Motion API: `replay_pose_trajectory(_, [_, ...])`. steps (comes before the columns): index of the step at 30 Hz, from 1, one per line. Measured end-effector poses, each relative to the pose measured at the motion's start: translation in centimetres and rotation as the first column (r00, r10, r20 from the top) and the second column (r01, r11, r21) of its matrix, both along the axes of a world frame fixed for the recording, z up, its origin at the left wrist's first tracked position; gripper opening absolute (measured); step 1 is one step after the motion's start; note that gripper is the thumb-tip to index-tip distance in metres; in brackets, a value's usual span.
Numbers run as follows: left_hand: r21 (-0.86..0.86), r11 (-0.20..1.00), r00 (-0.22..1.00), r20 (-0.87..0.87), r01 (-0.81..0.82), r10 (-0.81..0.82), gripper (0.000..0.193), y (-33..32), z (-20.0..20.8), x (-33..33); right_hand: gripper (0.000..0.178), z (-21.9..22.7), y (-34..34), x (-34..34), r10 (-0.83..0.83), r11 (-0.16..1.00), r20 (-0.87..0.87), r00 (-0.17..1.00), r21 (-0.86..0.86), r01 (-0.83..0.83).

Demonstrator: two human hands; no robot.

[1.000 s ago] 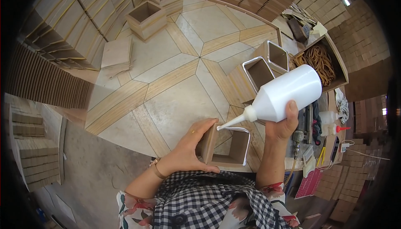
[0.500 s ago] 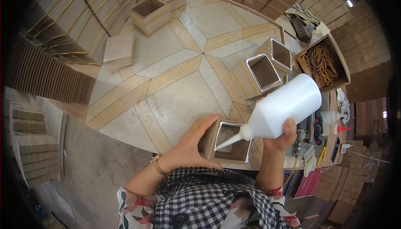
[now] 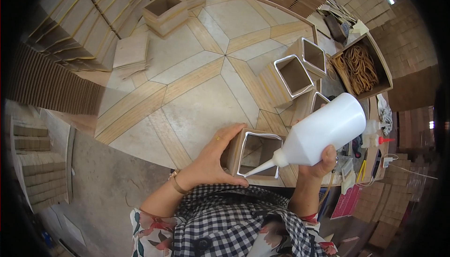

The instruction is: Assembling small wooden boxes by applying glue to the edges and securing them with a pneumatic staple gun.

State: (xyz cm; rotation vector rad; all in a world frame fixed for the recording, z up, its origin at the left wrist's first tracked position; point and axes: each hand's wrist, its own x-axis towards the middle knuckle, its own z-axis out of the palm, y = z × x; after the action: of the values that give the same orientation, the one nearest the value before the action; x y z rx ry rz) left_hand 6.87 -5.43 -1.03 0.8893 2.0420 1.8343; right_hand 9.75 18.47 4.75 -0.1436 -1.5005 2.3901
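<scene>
My left hand (image 3: pixel 206 161) grips a square, open-ended wooden box (image 3: pixel 233 154) at the table's near edge, thumb and fingers spread along its left side. A white bead of glue (image 3: pixel 242 151) runs along the box's upper rim. In my right hand (image 3: pixel 322 164) is a large white squeeze bottle (image 3: pixel 326 128), tilted down to the left. Its pointed nozzle (image 3: pixel 260 169) has its tip at the box's near left corner, close to my left thumb. The fingers behind the bottle are mostly hidden.
Right of centre stand similar boxes with white-edged rims (image 3: pixel 273 83). Behind them is a wooden crate (image 3: pixel 388 81) of rubber bands. More boxes (image 3: pixel 166 20) and thin panels (image 3: pixel 131 53) lie far left, beside tall wood stacks (image 3: pixel 70 20). A red-tipped bottle (image 3: pixel 372 139) sits at right.
The nozzle tip has moved toward me along the box's left rim to the near corner. The bottle has shifted slightly right and nearer. My left hand keeps its hold.
</scene>
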Motion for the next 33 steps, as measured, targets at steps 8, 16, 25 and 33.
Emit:
replay_pose_trajectory(8, [0.013,1.000,0.999,0.031,-0.008,0.007,0.120,-0.1,0.0,0.0,0.090,0.3,3.1,2.2,-0.046,0.997,-0.047,0.998,0.061,0.049])
replay_pose_trajectory(16, [0.031,0.998,0.990,0.130,-0.057,0.053,0.111,-0.2,0.6,0.0,0.083,0.9,5.7,3.1,-0.143,0.989,-0.191,0.971,0.020,0.149])
replay_pose_trajectory(25, [0.085,0.944,0.947,0.064,-0.320,0.315,0.110,3.1,-1.0,-9.3,0.066,-0.6,6.1,0.9,-0.436,0.775,-0.079,0.897,-0.539,0.329])
replay_pose_trajectory(33, [-0.212,0.917,0.917,-0.295,-0.337,0.269,0.098,0.3,3.3,-22.1,0.063,-1.3,7.4,1.6,-0.399,0.773,-0.113,0.910,-0.575,0.268])
